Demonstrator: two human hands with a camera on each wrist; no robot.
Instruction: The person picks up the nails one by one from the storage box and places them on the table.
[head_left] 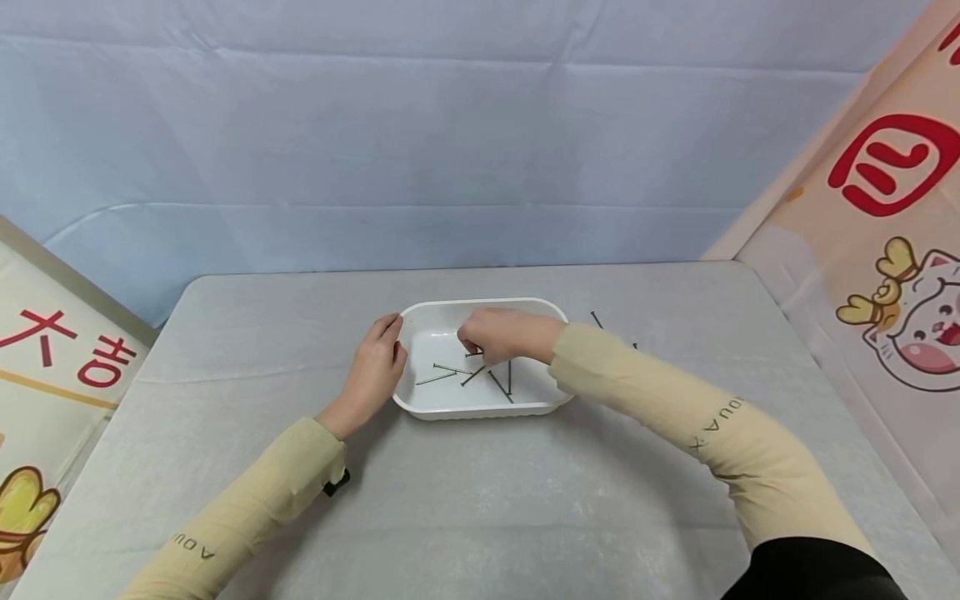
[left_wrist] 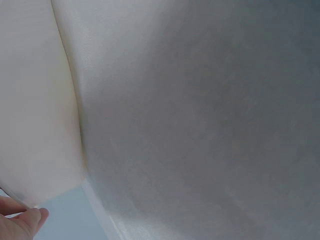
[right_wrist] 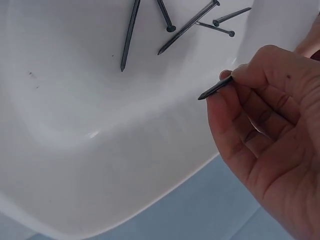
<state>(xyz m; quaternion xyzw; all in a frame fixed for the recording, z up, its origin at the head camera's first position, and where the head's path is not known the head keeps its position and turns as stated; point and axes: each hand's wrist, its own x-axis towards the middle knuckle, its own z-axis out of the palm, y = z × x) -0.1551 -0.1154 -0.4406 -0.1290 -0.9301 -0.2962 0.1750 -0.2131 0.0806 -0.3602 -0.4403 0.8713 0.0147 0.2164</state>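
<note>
Handling of a single nail [right_wrist: 216, 89] in a white tray [head_left: 480, 412]

The step in hand was judged to be the transfer of one nail by the right hand [head_left: 506, 333], with the left hand [head_left: 372, 362] steadying the container. The right hand pinched the nail between thumb and fingertips, its pointed end projecting outward and its head hidden by the fingers. The hand was positioned over the tray interior; whether the nail was being lifted or laid down could not be determined. The left hand gripped the left end of the tray at the rim.

Loose nails [head_left: 474, 376] lay at mixed angles on the tray floor, several crossing or nearly touching. Two outer nails [head_left: 596, 319] lay on the table beyond the right end of the tray, the nearer one partly covered by the right sleeve [head_left: 637, 379].

The next move appeared to call for a firm pinch, a controlled path clear of the loose nails, and continued support at the rim, since a light tray could slide.

The work surface was a table [head_left: 480, 500] under a smooth grey covering, with the tray set near its far edge. A pale blue cloth backdrop [head_left: 375, 125] closed off the rear. Printed panels with red characters stood at both sides: a left panel [head_left: 60, 350] and a right panel [head_left: 892, 242], the latter bearing a cartoon animal.
</note>
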